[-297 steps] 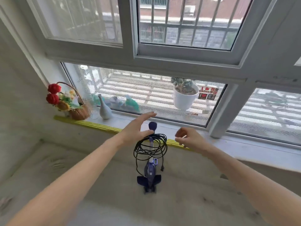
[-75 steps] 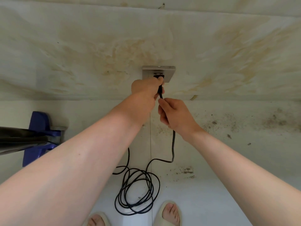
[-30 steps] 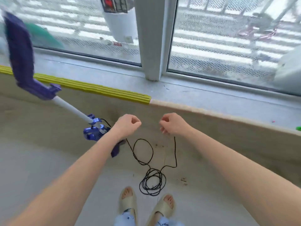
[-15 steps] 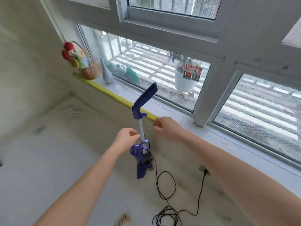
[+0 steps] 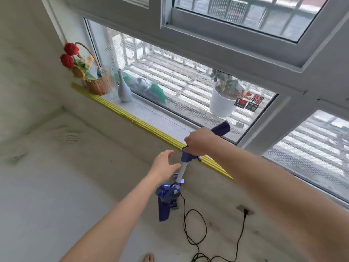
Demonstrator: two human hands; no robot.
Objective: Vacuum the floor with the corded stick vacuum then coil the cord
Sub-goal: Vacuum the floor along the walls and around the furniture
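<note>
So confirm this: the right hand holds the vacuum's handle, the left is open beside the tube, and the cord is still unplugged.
Wrong on the cord: the head view shows it plugged into the wall socket. The rest stands: right hand holds the vacuum, left hand open.

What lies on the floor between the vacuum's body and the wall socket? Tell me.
In the head view, only the black cord loops over bare floor between the vacuum's body and the wall socket, where it is plugged in.
</note>
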